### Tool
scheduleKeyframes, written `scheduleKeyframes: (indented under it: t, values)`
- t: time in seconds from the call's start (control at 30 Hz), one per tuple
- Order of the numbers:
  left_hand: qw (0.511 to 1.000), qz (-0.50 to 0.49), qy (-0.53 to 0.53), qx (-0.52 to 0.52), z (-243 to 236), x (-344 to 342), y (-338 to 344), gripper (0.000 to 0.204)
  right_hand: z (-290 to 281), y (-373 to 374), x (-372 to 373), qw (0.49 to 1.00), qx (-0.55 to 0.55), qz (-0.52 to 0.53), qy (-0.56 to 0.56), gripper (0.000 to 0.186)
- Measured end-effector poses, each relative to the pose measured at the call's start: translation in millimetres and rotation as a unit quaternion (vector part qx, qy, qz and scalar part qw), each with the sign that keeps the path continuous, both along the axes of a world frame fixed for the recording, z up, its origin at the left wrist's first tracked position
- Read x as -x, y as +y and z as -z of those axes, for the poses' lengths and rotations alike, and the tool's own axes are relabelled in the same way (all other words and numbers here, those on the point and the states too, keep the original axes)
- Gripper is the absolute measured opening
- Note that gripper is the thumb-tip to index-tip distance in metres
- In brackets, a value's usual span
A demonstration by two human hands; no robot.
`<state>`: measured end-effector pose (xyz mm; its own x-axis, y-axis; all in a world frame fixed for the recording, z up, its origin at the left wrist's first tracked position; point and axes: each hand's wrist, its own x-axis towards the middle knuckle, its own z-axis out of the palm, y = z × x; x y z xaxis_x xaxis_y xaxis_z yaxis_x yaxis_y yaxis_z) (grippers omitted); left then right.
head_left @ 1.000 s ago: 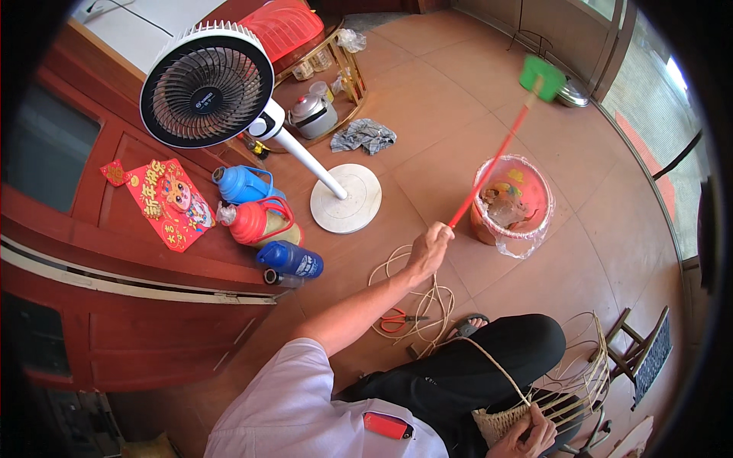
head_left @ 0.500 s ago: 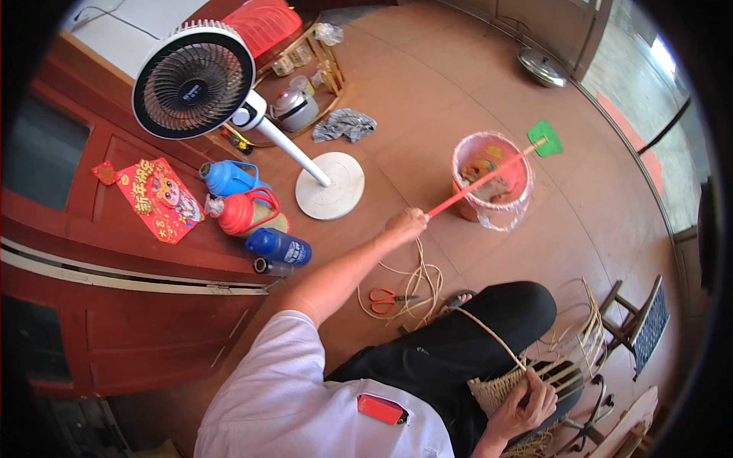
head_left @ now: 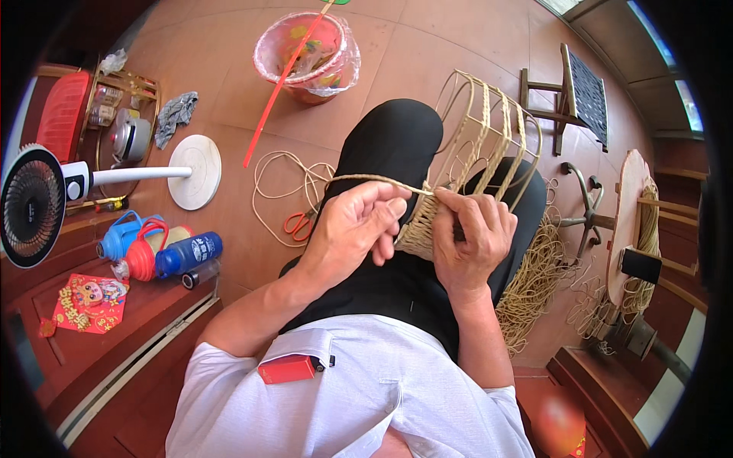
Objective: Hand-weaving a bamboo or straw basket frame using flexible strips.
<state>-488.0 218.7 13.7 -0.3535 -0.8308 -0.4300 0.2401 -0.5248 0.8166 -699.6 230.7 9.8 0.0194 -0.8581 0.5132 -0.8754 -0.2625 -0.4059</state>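
A half-woven basket (head_left: pixel 418 231) rests between my knees, its lower part woven from tan cord, with bare ribs and hoops rising beyond. My left hand (head_left: pixel 353 227) is closed at the basket's left edge, thumb and fingers pinching a strand of tan cord (head_left: pixel 365 177). The strand runs left over my knee towards loose coils on the floor. My right hand (head_left: pixel 475 233) grips the basket's woven rim, thumb and forefinger at the ribs beside the strand. It hides part of the weave. Orange-handled scissors (head_left: pixel 298 226) lie by the coils, partly hidden by my left knee.
A fly swatter (head_left: pixel 284 76) with a red handle lies across a lined bucket (head_left: pixel 263 57) ahead. To the left are a standing fan (head_left: pixel 137 175), flasks (head_left: pixel 141 256) and a blue bottle (head_left: pixel 191 253). A stool (head_left: pixel 586 95) and a cord heap (head_left: pixel 534 282) are on the right.
My left hand has let go of the fly swatter, which now rests on the bucket, and has come to the cord at the basket. The view has turned right.
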Motion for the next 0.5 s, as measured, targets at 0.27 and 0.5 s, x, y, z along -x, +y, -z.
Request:
scheduleKeyframes:
  t: [0.27, 0.5]
  values:
    - [0.993, -0.103, 0.051, 0.005, 21, 35, -13, 0.023, -1, -3, 1, 1.000, 0.002, -0.001, -0.011, 0.019]
    - [0.991, -0.111, -0.056, 0.044, 14, 42, -14, 0.019, -24, -5, -1, 0.994, -0.108, -0.005, 0.023, 0.015]
